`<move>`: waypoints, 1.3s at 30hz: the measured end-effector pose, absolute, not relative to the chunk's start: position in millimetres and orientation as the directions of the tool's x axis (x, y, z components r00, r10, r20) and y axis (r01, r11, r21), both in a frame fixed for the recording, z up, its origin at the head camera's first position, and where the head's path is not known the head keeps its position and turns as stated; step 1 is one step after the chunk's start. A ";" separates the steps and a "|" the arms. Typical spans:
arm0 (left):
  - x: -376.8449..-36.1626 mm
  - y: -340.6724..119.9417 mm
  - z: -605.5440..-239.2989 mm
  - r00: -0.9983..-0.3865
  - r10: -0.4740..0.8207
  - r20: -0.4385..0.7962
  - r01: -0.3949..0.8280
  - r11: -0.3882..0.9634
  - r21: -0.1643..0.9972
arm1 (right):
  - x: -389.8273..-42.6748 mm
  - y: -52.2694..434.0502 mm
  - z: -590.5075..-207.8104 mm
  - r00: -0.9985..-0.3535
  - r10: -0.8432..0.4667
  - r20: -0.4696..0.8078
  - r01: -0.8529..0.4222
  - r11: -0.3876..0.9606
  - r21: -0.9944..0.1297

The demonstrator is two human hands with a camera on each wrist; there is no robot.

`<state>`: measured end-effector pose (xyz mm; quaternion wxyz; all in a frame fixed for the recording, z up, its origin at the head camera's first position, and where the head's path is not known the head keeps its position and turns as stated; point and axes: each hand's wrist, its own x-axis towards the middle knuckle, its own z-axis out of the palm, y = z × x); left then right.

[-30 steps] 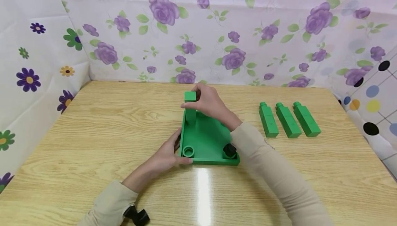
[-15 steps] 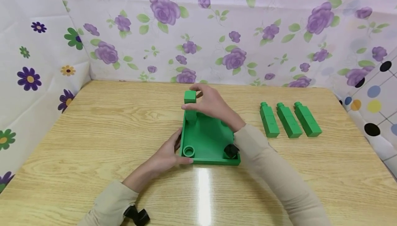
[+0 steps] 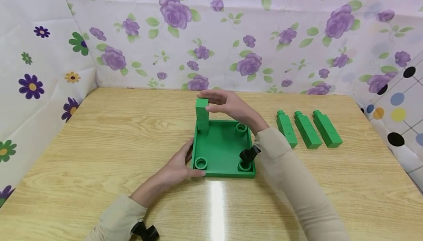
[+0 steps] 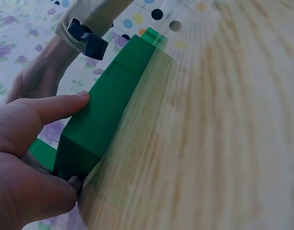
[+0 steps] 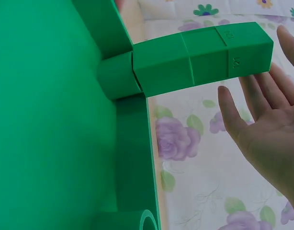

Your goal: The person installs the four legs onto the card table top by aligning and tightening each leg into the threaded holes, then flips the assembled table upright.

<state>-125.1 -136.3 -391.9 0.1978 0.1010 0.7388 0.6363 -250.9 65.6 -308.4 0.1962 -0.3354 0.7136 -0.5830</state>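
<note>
A square green tray-like tabletop [image 3: 221, 145] lies on the table with its rim up and round sockets in its corners. One square green leg [image 3: 202, 113] stands upright in the far left socket, its lower end seated on the ring in the right wrist view. My left hand [image 3: 175, 167] holds the near left corner, thumb along the front wall and fingers on the left side. Beside the upper part of the leg is my right hand [image 3: 228, 103], fingers spread and relaxed; in the right wrist view the palm [image 5: 276, 143] is apart from the leg.
Three more green legs, a left one [image 3: 286, 129], a middle one [image 3: 308, 130] and a right one [image 3: 327, 129], lie side by side at the right on the wooden table [image 3: 132, 123]. A floral cloth [image 3: 214, 31] hangs behind the table's far edge.
My right hand has loosened from the leg and shifted slightly right, its fingers straighter. The leg stays upright in the socket. My left hand keeps its place on the corner.
</note>
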 end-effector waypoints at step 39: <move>-124.0 -139.1 -395.7 -0.898 0.413 -0.154 -0.099 0.151 0.983 | -242.4 39.3 -313.7 -0.847 -0.490 0.204 -0.458 0.480 -0.748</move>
